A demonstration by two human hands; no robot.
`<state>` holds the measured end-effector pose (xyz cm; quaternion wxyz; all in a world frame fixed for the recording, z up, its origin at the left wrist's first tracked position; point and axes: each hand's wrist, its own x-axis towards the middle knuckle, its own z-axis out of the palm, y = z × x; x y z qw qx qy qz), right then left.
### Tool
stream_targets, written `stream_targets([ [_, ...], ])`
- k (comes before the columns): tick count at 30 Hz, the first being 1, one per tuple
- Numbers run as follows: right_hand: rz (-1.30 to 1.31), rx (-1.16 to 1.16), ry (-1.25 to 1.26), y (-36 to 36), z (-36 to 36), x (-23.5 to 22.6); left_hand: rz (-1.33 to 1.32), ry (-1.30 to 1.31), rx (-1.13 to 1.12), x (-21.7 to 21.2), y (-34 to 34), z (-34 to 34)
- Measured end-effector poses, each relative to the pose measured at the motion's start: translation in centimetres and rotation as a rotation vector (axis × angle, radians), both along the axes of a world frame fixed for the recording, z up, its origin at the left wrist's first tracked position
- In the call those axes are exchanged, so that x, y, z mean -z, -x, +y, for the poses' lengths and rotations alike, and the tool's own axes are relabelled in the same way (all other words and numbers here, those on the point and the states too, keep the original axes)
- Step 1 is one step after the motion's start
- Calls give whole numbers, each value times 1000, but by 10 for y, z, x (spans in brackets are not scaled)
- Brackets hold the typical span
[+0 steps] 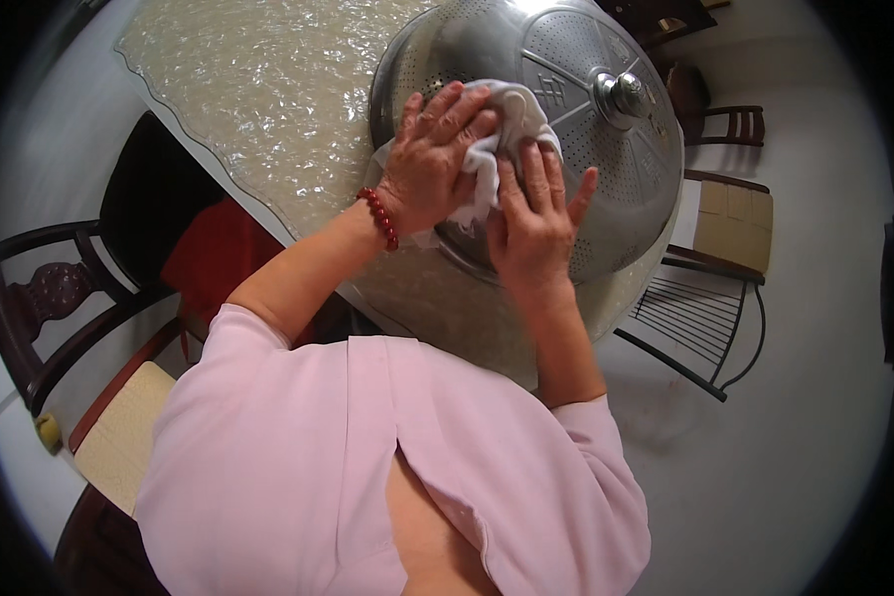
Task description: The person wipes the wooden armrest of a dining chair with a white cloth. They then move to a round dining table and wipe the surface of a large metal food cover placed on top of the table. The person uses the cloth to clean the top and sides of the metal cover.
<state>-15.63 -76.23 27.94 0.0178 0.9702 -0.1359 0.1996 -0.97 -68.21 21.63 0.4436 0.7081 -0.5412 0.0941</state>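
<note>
A large domed metal lid (591, 204), like a steamer lid with rows of small holes and a round knob (626, 96), lies on the table (268, 89). Bunched on its near left side is a white cloth (515, 111). My left hand (430, 159), with a red bead bracelet (377, 219) at the wrist, presses the cloth against the metal, its fingers over the folds. Beside it, my right hand (538, 223) holds the cloth's right part down with its fingertips, the little finger sticking out over the lid. Both palms are hidden.
The table has a glossy, wavy-edged cover. Dark carved wooden chairs (45, 288) stand at the left, one with a red cloth (219, 253). To the right are a black wire rack (690, 313), a cardboard piece (733, 226) on a seat, and another wooden chair (735, 126).
</note>
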Motion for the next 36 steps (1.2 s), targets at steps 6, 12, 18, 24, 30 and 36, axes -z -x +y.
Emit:
stream_targets([
  [6,4,67,-16,-11,-14,-5,-115,-29,46,-7,17,-1],
  [12,28,-166,-120,-4,-25,-21,-178,1,64,-6,-8,-2],
  [18,-65,-38,-105,-43,-57,-14,-144,-89,-17,-21,-44,-64],
  [24,-20,-289,-329,-13,-61,-19,-168,-68,222,-18,-29,-17],
  [30,-99,-74,-257,-31,-68,-19,-254,-159,200,-33,-29,-27],
  [36,-52,-118,-524,-19,-93,-25,-227,-239,186,-46,-39,-59],
])
